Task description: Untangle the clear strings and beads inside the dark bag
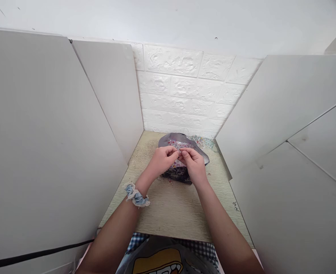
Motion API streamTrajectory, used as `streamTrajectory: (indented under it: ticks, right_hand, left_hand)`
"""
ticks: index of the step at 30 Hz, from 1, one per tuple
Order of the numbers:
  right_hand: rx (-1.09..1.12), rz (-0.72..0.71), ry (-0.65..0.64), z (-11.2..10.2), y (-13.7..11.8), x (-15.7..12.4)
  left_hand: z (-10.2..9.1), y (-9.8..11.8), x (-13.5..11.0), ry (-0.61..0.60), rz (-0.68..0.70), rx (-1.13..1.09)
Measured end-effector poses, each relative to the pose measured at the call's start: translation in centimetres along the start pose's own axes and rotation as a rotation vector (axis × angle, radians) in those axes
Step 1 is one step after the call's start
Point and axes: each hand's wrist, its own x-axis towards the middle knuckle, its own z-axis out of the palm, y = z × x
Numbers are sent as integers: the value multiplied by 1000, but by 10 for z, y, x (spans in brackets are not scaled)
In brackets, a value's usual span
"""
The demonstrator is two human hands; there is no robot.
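My left hand (165, 159) and my right hand (193, 161) meet over a dark plastic bag (175, 174) lying opened out on the table. Small coloured beads (182, 144) fill the bag, red, pink and clear ones among them. The thumb and forefinger of each hand are pinched together, and the fingertips almost touch. Whatever is between them is too small to make out. A blue and white scrunchie (136, 196) circles my left wrist.
A pale wooden table (176, 213) carries the bag. Behind it, strung beads (203, 142) lie in a tangle near the white brick-pattern wall (182, 87). White panels (108, 87) stand close on both sides. Tiny clear pieces (235, 206) sit by the right edge.
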Motion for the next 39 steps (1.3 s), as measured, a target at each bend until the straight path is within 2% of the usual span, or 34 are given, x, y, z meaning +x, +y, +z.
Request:
streamTrajectory:
  ticks: [20,30,33,39]
  right_hand:
    - [-108,-47,-25,-1,-2,0]
    - [-373,-169,-129,-7,-1,2]
    - [-430,-206,-138,-7,-2,1]
    - [-607,-316,-111,-9,-6,0]
  left_hand:
    - [1,-6,2,-24,23,38]
    - [-1,-3,0,13,63,211]
    - [0,-5,1,8,33,153]
    - [0,-5,4,-31,-120,-51]
